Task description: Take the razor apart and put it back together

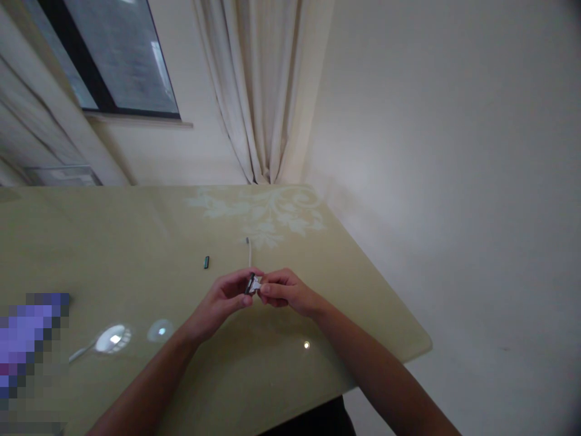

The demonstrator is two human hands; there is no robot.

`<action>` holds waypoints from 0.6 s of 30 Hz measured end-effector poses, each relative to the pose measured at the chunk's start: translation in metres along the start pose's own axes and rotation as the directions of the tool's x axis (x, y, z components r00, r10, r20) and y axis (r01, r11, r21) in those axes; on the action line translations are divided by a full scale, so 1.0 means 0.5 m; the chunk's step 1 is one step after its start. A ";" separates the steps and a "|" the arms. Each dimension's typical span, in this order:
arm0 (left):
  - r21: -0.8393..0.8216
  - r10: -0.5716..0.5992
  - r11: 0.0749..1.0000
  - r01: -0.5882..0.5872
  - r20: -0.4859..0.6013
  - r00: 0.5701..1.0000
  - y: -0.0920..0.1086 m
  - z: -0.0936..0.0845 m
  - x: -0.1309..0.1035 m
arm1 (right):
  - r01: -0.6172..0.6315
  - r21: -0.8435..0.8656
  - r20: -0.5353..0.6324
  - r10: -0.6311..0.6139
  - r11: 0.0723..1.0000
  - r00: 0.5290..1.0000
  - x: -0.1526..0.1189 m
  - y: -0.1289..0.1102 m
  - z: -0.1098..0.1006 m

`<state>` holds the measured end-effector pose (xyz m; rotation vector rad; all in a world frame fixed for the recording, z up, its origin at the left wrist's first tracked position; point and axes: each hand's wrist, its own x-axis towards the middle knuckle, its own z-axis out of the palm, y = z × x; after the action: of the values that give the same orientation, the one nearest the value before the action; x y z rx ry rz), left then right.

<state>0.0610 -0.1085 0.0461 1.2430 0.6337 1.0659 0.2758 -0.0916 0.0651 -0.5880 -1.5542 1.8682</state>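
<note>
Holds a small black-and-silver piece above a glossy yellow-green bench, with left hand and right hand nearly meeting around it. Has the grip closed on both sides: grasps the black edge between thumb and fingers of the left, and pinches the silver side with thumb and fingertips of the right. Cannot tell whether handling one part or two joined, the detail being too small. Has a thin pale cable lying just beyond the left fingers, running away to a small dark tip, with its near end hidden behind the hand. Has a small dark block lying apart, left of the cable. Shows at the left edge a blue-violet shape, too blurred to make out. Faces, past the far edge, a dark-framed window with a pale curtain to its right, then a plain wall. Shows a white floral pattern near the far right corner.
</note>
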 end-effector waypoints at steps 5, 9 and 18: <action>0.007 0.019 1.000 -0.019 -0.046 0.999 -0.011 -0.003 0.001 | 0.016 -0.012 0.010 -0.016 1.000 1.000 -0.001 0.004 -0.002; 0.024 0.008 1.000 -0.006 -0.083 0.997 -0.017 -0.012 0.003 | 0.008 -0.023 0.005 -0.008 1.000 1.000 0.001 0.007 -0.003; 0.455 0.106 0.891 0.016 -0.243 0.964 0.005 -0.030 0.024 | 0.105 0.111 -0.151 -0.088 0.988 0.985 0.021 -0.005 -0.026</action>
<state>0.0520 -0.0913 0.0467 1.5349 1.1116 1.1719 0.2779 -0.0748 0.0656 -0.5715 -1.3436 1.7893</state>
